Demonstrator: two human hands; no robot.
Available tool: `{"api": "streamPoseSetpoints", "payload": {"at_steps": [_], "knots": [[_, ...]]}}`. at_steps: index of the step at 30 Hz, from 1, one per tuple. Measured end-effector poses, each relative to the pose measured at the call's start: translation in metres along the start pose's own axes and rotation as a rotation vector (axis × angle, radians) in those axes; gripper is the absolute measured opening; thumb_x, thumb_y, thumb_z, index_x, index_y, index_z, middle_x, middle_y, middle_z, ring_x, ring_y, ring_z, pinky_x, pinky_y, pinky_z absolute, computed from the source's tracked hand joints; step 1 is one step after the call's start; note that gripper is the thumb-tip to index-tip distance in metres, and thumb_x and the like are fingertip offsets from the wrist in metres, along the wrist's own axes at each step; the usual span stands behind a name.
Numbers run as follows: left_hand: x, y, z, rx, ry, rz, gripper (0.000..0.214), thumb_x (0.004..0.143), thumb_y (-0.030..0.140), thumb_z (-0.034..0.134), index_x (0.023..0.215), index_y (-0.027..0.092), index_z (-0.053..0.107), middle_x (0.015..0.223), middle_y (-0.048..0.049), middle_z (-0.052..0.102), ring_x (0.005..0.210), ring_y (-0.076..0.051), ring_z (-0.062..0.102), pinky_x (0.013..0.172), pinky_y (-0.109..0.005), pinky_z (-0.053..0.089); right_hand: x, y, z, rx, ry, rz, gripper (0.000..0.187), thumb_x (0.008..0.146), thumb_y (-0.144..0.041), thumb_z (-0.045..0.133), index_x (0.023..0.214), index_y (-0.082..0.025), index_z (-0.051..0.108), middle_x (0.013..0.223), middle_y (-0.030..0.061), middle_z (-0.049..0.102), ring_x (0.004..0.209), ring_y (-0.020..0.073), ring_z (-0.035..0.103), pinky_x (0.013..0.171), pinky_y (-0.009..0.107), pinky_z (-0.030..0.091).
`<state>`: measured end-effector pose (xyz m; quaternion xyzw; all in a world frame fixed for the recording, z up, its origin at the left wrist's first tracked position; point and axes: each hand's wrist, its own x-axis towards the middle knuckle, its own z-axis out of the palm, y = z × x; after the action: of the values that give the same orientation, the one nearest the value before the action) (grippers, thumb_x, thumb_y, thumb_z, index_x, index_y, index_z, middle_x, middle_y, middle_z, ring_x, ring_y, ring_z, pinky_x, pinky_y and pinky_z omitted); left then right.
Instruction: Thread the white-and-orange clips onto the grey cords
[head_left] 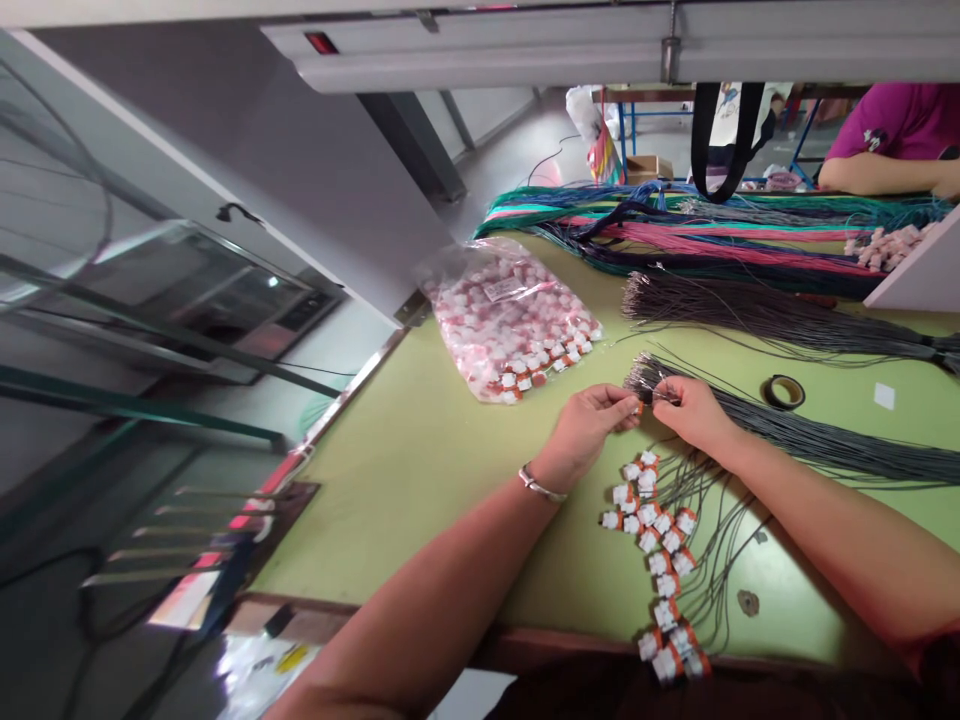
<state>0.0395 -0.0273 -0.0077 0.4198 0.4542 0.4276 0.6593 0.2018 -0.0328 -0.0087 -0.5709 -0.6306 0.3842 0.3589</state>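
Observation:
My left hand (589, 425), with a metal bracelet on the wrist, pinches a small white and orange connector (638, 407) at its fingertips. My right hand (690, 408) is closed on the end of a thin dark wire, held right against that connector. Both hands hover over the green table (420, 470), at the tip of a bundle of grey wires (825, 440). Just below the hands lies a trail of several wired connectors (660, 545), reaching down to the table's near edge.
A clear bag of loose white and orange connectors (514, 318) lies to the upper left. Another grey wire bundle (772, 315) and coloured wire bundles (712, 235) lie farther back. A tape roll (784, 391) sits at right. Another person's arm (877, 172) rests at the far right.

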Motion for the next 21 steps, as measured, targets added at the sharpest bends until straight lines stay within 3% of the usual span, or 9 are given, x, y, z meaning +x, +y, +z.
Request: {"api": "streamPoseSetpoints", "payload": {"at_steps": [21], "knots": [[-0.0007, 0.0, 0.006, 0.106, -0.078, 0.078, 0.027, 0.065, 0.036, 0.074, 0.069, 0.013, 0.06, 0.053, 0.0003, 0.061, 0.047, -0.008, 0.054, 0.05, -0.02, 0.042, -0.0018, 0.0002, -0.0006, -0.018, -0.006, -0.025, 0.013, 0.064, -0.029, 0.052, 0.059, -0.018, 0.05, 0.052, -0.0047, 0.044, 0.051, 0.0087, 0.035, 0.049, 0.023, 0.028]]}}
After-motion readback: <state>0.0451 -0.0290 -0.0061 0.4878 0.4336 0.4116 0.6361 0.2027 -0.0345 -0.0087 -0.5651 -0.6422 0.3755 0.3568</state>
